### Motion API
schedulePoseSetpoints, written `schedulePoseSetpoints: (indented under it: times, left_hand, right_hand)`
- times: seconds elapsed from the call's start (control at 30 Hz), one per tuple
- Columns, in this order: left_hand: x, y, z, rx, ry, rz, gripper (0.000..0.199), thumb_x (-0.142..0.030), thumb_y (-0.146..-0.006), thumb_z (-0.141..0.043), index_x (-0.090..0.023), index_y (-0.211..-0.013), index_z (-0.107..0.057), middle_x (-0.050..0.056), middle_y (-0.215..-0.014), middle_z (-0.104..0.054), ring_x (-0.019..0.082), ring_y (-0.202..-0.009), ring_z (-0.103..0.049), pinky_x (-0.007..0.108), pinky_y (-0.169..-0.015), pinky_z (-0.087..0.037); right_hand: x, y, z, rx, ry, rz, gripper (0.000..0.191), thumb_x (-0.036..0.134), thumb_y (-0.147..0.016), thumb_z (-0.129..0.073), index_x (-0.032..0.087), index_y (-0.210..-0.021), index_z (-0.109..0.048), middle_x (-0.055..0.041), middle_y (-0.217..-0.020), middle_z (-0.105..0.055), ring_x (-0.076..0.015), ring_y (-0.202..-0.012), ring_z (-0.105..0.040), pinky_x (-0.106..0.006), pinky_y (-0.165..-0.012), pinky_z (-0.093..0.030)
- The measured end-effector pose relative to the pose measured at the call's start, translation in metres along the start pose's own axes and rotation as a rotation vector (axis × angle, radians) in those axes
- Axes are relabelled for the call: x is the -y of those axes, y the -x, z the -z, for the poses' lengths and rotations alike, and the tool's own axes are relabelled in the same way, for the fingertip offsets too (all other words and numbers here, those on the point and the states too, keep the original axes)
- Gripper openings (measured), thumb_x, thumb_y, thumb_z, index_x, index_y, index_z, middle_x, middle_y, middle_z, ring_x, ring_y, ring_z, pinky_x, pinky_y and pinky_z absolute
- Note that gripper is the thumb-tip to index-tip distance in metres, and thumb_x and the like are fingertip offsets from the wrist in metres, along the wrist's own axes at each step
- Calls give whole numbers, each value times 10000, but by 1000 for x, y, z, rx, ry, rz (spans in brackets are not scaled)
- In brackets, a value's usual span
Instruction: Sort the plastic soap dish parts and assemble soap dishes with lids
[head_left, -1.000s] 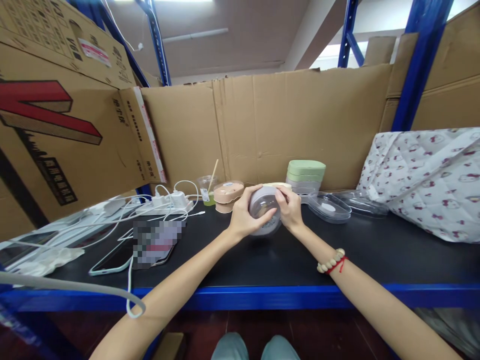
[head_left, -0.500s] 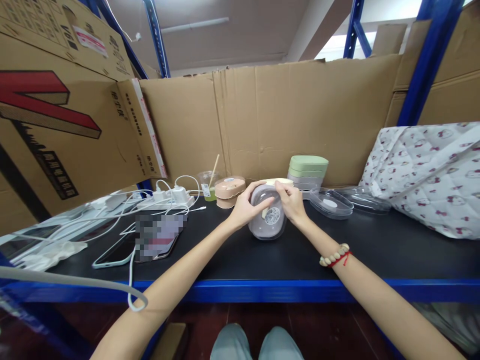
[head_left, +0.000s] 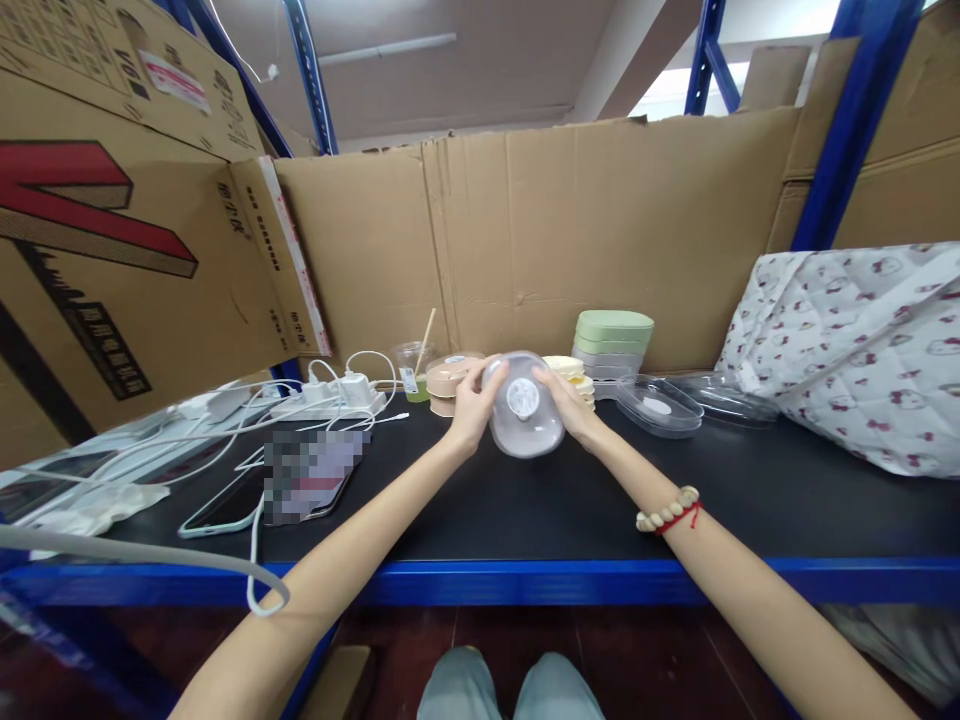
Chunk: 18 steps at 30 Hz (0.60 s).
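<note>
My two hands hold a rounded pale-lilac plastic container (head_left: 525,437) above the black shelf, with its clear lid side and round printed label facing me. My left hand (head_left: 474,405) is closed on its left rim, and my right hand (head_left: 574,405) grips the right rim. The fingertips behind it are hidden. Peach containers (head_left: 442,378) sit just behind my left hand, partly covered by it. Beyond my right hand is a pale-yellow stack (head_left: 562,365). A stack of green and lilac containers (head_left: 615,332) stands farther right.
Clear plastic lids (head_left: 675,425) lie on the right, before a quilted patterned bag (head_left: 855,360). On the left are a phone (head_left: 225,510), another with a blurred screen, a power strip (head_left: 319,405) with white cables, and a cup with a straw (head_left: 415,362). Cardboard (head_left: 600,220) walls the back.
The container has moved slightly up and left and turned, so its label sits nearer the centre. My right hand has shifted from its top to its right side, uncovering more of the yellow stack.
</note>
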<state>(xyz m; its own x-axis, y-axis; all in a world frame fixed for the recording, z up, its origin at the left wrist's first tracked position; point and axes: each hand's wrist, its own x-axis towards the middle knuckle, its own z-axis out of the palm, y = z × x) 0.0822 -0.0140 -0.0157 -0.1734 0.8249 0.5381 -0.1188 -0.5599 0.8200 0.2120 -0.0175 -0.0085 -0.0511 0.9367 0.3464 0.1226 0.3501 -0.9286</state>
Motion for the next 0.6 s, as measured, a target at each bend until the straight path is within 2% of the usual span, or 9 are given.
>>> schedulePoseSetpoints:
  times: [0.1,0.2,0.33,0.47,0.53,0.6]
  left_hand:
    - [-7,-5,3,-161,158,170,283,-363,-795,-539,-124,-936,-600,81,-993,-641,178,-916,-600,262,-784,-467]
    - [-12,-8,8,-164,221,362,348,-436,-829,-492,-151,-998,-597,61,-962,-645,156,-805,-614,249,-687,-474]
    - [-11,-12,14,-133,184,434,410,-454,-795,-513,-143,-1050,-590,63,-954,-643,137,-718,-605,235,-638,-469]
    - [-9,-17,19,-88,-84,489,480,-474,-837,-404,-127,-1126,-567,77,-924,-636,123,-642,-572,212,-535,-433]
    - [-10,-21,23,-61,-206,493,495,-485,-850,-373,-127,-1123,-578,76,-851,-634,122,-582,-545,212,-494,-405]
    - [-13,-24,28,-48,-293,487,480,-480,-854,-375,-130,-1083,-611,71,-761,-621,120,-513,-505,214,-460,-365]
  right_hand:
    - [7,7,-1,180,-10,-236,355,407,-840,-510,160,-1095,-522,-63,-893,-645,-166,-662,-625,-319,-599,-526]
    - [11,12,-4,265,-93,-296,322,355,-850,-547,145,-1092,-513,-33,-725,-631,-124,-473,-583,-244,-445,-501]
    - [11,12,-7,223,-187,-341,294,362,-896,-481,97,-1014,-532,-9,-601,-579,-92,-396,-537,-192,-398,-484]
    - [10,11,-6,214,-237,-402,354,391,-931,-398,79,-1046,-519,11,-556,-537,-79,-369,-506,-181,-387,-478]
    - [11,12,-5,258,-234,-420,366,397,-941,-366,95,-1092,-507,8,-580,-551,-87,-391,-528,-177,-368,-463]
    - [11,13,-4,373,-221,-438,423,438,-952,-294,110,-1116,-503,-20,-645,-594,-108,-450,-573,-185,-361,-457]
